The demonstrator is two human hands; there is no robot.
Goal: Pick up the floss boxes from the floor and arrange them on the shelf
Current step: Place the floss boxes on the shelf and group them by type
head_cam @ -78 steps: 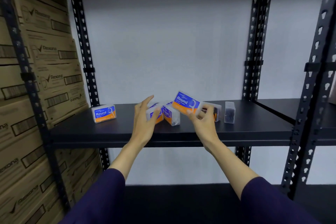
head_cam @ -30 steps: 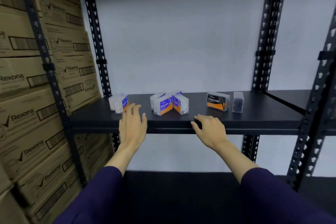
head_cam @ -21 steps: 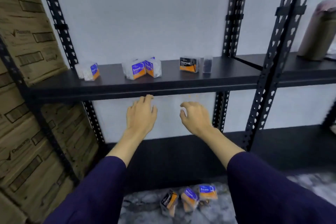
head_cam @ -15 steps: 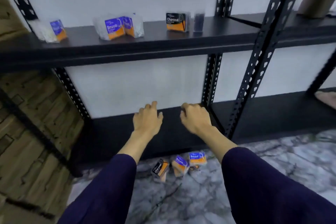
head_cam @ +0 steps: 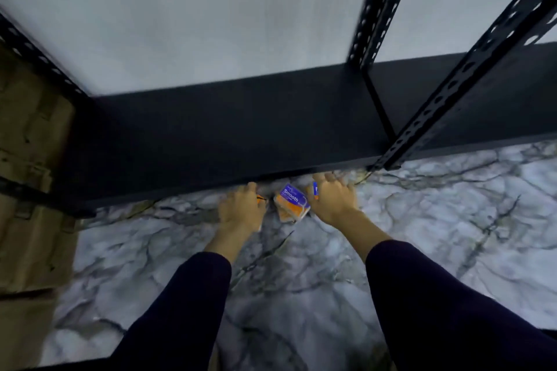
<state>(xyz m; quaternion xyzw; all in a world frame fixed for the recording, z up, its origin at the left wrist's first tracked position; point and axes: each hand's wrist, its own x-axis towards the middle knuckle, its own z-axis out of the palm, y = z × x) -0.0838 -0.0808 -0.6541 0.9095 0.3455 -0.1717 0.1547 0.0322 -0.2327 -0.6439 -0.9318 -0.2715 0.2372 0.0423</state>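
Grey-veined white marble floor [head_cam: 452,235] fills the near ground; black metal bottom shelf board [head_cam: 229,135] runs across beyond it, white wall [head_cam: 211,15] behind, brown cartons [head_cam: 27,190] at left. Orange-and-blue "Smooth" floss box [head_cam: 291,202] lies on the floor by the shelf edge, between both hands. Left hand [head_cam: 241,210] covers something mostly hidden, grip unclear. Right hand [head_cam: 333,200] curls onto a second blue-orange box [head_cam: 315,190].

Bottom shelf [head_cam: 229,135] bare, overhangs floss boxes [head_cam: 291,202] behind; marble floor [head_cam: 422,235] open in front; upright [head_cam: 470,69] at right.
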